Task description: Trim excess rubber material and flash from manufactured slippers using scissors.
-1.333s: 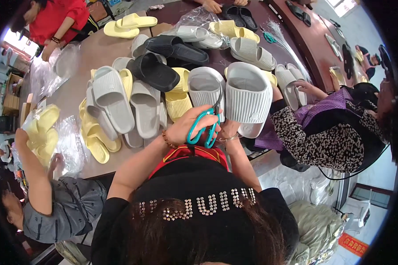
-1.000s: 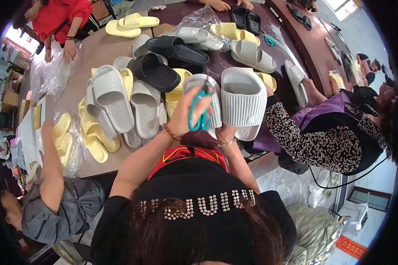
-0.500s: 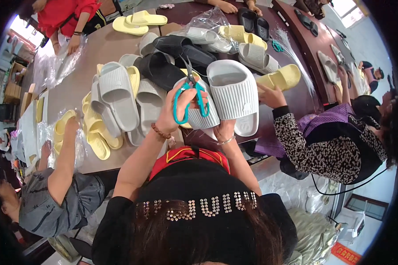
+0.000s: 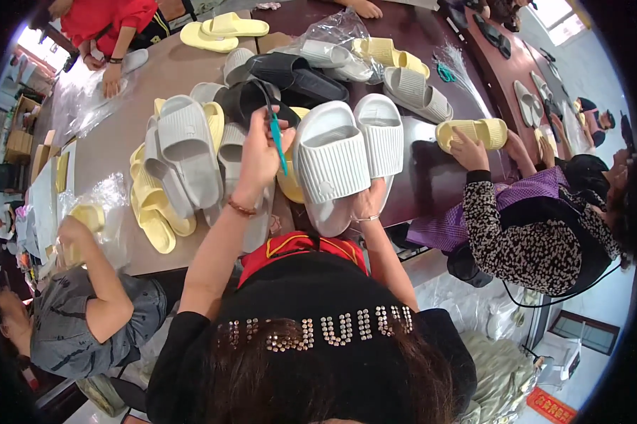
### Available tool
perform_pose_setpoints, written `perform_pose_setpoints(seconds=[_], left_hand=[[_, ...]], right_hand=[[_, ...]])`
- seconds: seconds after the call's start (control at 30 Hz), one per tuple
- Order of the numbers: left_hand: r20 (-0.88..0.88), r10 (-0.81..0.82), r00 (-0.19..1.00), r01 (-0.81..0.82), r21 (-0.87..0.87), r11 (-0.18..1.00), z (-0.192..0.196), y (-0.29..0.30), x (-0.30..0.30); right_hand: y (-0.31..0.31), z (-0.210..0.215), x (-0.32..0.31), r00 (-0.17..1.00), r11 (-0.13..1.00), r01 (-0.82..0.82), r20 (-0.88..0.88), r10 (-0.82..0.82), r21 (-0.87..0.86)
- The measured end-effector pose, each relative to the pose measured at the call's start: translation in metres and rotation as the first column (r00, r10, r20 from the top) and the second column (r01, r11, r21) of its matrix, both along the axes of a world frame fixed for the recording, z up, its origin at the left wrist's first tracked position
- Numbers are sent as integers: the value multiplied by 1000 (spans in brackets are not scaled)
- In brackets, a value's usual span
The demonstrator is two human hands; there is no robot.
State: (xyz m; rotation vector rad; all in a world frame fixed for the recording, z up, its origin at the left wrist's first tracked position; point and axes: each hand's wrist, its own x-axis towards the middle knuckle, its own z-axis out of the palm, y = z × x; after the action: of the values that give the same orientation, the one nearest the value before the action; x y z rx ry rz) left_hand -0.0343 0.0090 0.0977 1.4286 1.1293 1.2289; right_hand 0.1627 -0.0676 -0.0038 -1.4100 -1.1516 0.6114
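**A:** What's each hand up to here?

**B:** Left hand (image 4: 262, 159) is wrapped round the scissors (image 4: 277, 138), blades pointing up past the fingers. Can't tell if the blades are apart, they're nearly edge-on. Right hand (image 4: 368, 201) is gripping two grey slippers (image 4: 332, 169) from below: one to its left, the other just beyond it. Fingers mostly hidden.

**A:** Any tips for handling that well?

**B:** I'd pinch the pair firmly so neither twists, and tilt the straps so both are easy to see. Tips aimed away from them imo. Also mind the black slipper (image 4: 251, 99) just beyond the left hand, a careless swing could nick it.
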Motion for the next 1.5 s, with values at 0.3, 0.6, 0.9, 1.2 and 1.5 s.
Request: perform_pose_setpoints(seconds=[0.3,0.6,0.9,1.2,1.5], left_hand=[[-41,30,999,-31,-22,999,-21,9,-17],[-348,423,837,-342,271,900,7,25,-79],[128,547,827,-530,498,686,46,17,-132],[557,533,637,-738,241,630,46,23,-129],[591,482,647,-686,176,706,42,73,-83]], right_hand=[[16,-24,-17,971,970,-240,8,240,-28],[-36,-48,-14,581,923,-380,761,289,-60],[-98,-49,49,569,776,-427,529,629,-464],[-62,27,16,834,687,-331,140,534,-647],[15,23,-91,653,648,-696,104,750,-309]])
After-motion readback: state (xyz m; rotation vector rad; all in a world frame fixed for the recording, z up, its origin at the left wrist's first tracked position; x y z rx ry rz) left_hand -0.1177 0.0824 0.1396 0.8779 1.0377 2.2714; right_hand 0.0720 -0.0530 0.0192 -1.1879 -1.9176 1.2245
